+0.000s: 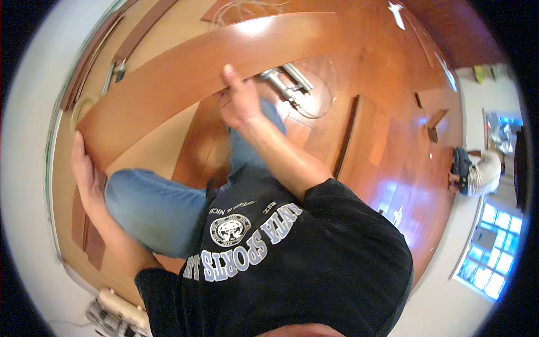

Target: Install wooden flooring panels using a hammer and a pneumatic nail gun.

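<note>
Plank (196, 66) — in two-handed grip (241, 105)

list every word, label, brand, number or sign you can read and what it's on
Black T-shirt: large pale lettering in an arc, readable, but I won't copy the wording.
Same shirt: small lettering near the emblem, also not copied.
Round emblem on the shirt: marks around its ring are too small to read.
Plank and silver tool: no readable text.

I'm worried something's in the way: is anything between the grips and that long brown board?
Nothing visible: the left grip touches the board at its left end; the right grip holds its lower edge. The metal tool lies beyond, not between.
</note>
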